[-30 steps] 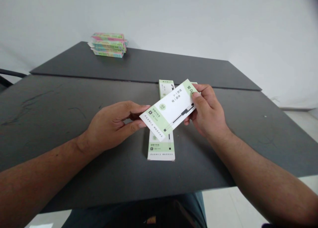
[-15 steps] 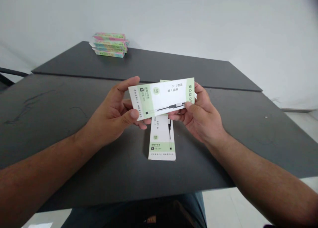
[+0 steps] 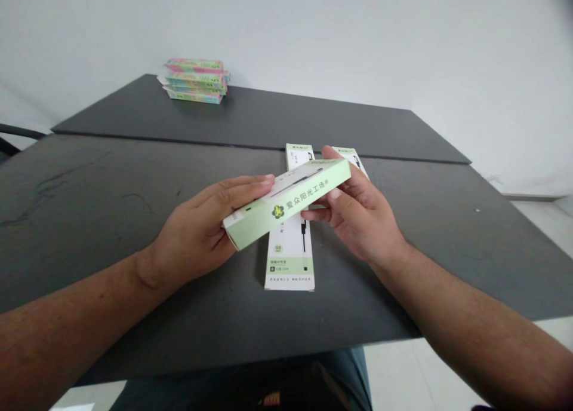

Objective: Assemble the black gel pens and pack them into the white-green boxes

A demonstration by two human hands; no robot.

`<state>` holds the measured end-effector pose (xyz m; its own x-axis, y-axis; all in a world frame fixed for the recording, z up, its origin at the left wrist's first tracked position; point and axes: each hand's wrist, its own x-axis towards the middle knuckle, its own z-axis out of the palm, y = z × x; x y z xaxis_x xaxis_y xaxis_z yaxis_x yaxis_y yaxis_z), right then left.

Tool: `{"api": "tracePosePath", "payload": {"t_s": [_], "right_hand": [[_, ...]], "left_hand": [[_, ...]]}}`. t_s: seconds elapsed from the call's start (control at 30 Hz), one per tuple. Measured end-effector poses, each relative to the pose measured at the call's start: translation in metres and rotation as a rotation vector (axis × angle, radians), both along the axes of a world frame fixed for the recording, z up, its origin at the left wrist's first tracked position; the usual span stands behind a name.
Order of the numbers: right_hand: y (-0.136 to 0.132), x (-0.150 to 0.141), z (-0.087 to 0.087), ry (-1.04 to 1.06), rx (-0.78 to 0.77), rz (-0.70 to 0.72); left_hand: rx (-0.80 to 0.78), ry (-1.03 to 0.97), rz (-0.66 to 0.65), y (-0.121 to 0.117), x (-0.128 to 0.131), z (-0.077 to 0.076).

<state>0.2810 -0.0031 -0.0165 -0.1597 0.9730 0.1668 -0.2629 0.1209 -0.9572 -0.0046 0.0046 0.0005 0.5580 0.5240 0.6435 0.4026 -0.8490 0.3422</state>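
Observation:
Between my two hands, above the table, is a white and light-green pen box [image 3: 290, 199], tilted so its green side with printed characters and a flower logo faces me. My left hand [image 3: 210, 226] grips its left end, fingers over the top and thumb hidden behind. My right hand [image 3: 358, 205] closes on the right end, with the thumb at the near side and a finger behind. Below lies a second pen box [image 3: 290, 264] of the same print, lengthwise on the table and partly covered by the held one. Behind my right hand a third pen box [image 3: 353, 155] shows only its far end.
A stack of several pink, green and blue boxes [image 3: 194, 82] stands at the back left, near the wall. The dark table [image 3: 134, 333] meets a second dark table [image 3: 313, 115] along a seam. My legs are under the front edge.
The held pen box has rolled from its broad printed face to its green side, and its left end has dipped. My left hand has shifted its grip over the top.

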Motion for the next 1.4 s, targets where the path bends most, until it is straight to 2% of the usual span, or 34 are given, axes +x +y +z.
{"api": "tracePosePath", "payload": {"t_s": [0.1, 0.23, 0.43, 0.67, 0.9, 1.07, 1.23, 1.4], "right_hand": [[-0.004, -0.001, 0.008, 0.097, -0.063, 0.018], [-0.003, -0.003, 0.011, 0.053, -0.129, -0.023], [0.005, -0.003, 0.008, 0.025, -0.15, -0.107], [0.004, 0.001, 0.011, -0.082, -0.118, -0.146], [0.005, 0.003, 0.014, -0.08, -0.113, -0.192], [0.01, 0.006, 0.016, -0.126, -0.086, -0.231], [0.016, 0.011, 0.017, -0.142, -0.078, -0.207], [0.026, 0.028, 0.023, -0.192, -0.118, -0.174]], "left_hand": [[0.104, 0.087, -0.075, 0.004, -0.001, -0.001], [0.23, 0.204, -0.103, 0.004, 0.001, 0.0], [0.104, 0.231, -0.193, 0.002, 0.002, 0.0], [0.13, 0.254, -0.185, -0.004, 0.004, -0.004], [0.04, 0.211, -0.18, 0.005, -0.002, -0.009], [-0.002, 0.096, -0.152, 0.007, -0.002, -0.006], [0.002, 0.085, -0.121, 0.0, -0.001, 0.0], [-0.026, 0.073, -0.109, 0.0, 0.002, -0.002]]}}
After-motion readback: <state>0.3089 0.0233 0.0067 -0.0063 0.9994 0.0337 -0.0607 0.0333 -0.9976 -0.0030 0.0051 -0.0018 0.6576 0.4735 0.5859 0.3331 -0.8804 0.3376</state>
